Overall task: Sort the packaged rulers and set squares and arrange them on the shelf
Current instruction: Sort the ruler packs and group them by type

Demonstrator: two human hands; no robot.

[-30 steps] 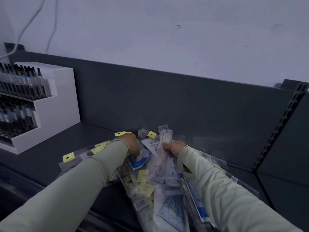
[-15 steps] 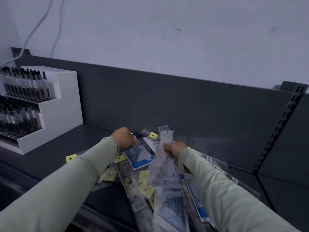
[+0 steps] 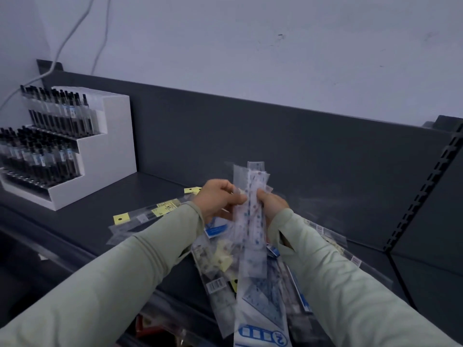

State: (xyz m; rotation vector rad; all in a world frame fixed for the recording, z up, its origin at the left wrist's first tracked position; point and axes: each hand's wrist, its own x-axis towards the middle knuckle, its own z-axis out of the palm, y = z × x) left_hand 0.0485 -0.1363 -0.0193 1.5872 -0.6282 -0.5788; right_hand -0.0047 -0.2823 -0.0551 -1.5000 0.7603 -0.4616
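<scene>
Since half a second ago, left hand [image 3: 220, 199] has risen from the loose pile to join right hand [image 3: 273, 205] on the ruler bundle [image 3: 253, 221], now held upright above the shelf [image 3: 100, 209]. Both hands grip the bundle, fingers curled round its middle. Remaining pile of packets [image 3: 218, 271] lies at the shelf's front edge, some overhanging it. Step judged: sorting, gathering like rulers. Next move calls for squaring the bundle and setting it toward the back edge, clear of the pile
</scene>
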